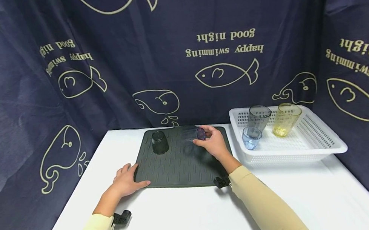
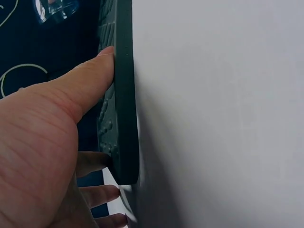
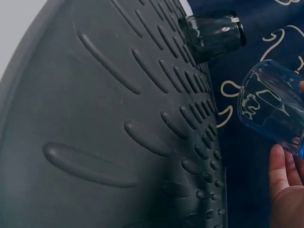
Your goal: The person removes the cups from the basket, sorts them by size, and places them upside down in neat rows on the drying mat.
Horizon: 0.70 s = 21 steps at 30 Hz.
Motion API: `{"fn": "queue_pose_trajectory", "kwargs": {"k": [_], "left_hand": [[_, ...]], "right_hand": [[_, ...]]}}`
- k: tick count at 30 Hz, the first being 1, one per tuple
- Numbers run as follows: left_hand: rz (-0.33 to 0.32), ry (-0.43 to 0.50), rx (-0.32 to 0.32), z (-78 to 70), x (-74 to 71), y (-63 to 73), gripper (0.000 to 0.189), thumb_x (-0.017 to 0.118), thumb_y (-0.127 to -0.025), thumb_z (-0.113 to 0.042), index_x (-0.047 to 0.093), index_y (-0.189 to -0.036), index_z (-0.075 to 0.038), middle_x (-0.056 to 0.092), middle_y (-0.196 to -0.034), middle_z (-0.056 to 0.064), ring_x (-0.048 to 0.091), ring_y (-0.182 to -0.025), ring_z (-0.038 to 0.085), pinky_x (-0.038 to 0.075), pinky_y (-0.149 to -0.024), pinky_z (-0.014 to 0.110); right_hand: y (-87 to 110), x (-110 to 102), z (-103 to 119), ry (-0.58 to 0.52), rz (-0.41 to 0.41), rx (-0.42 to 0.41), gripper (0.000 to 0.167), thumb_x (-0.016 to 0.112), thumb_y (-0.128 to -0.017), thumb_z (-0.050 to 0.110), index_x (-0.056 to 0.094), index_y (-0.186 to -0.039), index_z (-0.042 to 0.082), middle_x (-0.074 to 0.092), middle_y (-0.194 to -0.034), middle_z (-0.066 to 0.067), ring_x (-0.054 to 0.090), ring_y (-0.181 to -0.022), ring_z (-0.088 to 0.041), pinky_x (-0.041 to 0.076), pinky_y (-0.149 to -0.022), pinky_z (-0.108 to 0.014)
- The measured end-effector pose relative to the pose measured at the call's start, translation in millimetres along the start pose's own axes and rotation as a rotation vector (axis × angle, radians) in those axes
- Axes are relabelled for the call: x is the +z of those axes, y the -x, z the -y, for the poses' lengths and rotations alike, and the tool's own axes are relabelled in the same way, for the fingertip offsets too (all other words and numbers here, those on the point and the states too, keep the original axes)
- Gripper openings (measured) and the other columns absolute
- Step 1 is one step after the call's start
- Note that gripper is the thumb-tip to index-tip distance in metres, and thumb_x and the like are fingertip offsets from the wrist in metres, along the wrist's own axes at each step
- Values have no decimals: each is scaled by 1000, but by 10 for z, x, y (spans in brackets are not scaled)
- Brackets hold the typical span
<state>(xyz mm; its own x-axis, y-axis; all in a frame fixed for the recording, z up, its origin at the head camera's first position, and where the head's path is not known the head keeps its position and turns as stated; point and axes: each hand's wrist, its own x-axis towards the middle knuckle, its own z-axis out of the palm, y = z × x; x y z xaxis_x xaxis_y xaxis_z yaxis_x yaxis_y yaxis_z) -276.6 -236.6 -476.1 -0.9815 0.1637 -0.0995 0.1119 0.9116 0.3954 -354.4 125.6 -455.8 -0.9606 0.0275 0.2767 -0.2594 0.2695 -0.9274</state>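
My right hand (image 1: 213, 141) holds a clear drinking glass (image 3: 270, 102) on its side above the dark ribbed mat (image 1: 177, 169), fingers and thumb round its purplish-blue end. My left hand (image 1: 125, 180) rests at the mat's near left corner. In the left wrist view its thumb (image 2: 92, 78) touches the mat's front edge, while the other fingers lie round the corner. On the mat's left part stands a dark smoky glass (image 1: 159, 143), upside down.
To the right, a white perforated basket (image 1: 318, 149) contains a grey glass (image 1: 259, 118), a yellow glass (image 1: 285, 118) and a small blue glass (image 1: 251, 138). Behind the white table (image 1: 189, 217) hangs a navy curtain (image 1: 171, 55) with fish drawings, which also encloses both sides.
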Motion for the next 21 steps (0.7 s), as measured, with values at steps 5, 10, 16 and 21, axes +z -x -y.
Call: {"fn": "queue_pose_trajectory", "kwargs": {"k": [5,10,16,21], "left_hand": [[6,-13,4,-1,1,5,103,75,-86,-59,35,-156,5,26,-160,36,23,-145,60,29,-112,76],[21,-34,9,-10,-21,9,103,74,-85,-60,34,-156,5,26,-161,35,24,-145,61,29,-112,76],[35,-46,21,-7,-37,1,105,74,-86,-60,33,-156,5,26,-161,35,23,-146,61,28,-113,77],[35,-62,23,36,-6,-18,106,71,-86,-64,32,-157,5,25,-162,35,21,-147,63,25,-115,77]], "right_hand": [[-43,11,-27,22,0,8,64,89,-76,12,64,-134,6,69,-123,-16,64,-112,-30,57,-100,-45],[-96,39,-45,70,1,-20,62,90,-75,12,66,-132,7,70,-119,-13,65,-104,-26,54,-90,-31],[-130,73,-35,96,8,-24,60,89,-75,14,66,-131,10,71,-121,-12,67,-103,-26,52,-85,-28],[-159,109,-51,106,18,-10,62,88,-76,16,64,-133,8,69,-125,-13,67,-106,-28,54,-86,-31]]}}
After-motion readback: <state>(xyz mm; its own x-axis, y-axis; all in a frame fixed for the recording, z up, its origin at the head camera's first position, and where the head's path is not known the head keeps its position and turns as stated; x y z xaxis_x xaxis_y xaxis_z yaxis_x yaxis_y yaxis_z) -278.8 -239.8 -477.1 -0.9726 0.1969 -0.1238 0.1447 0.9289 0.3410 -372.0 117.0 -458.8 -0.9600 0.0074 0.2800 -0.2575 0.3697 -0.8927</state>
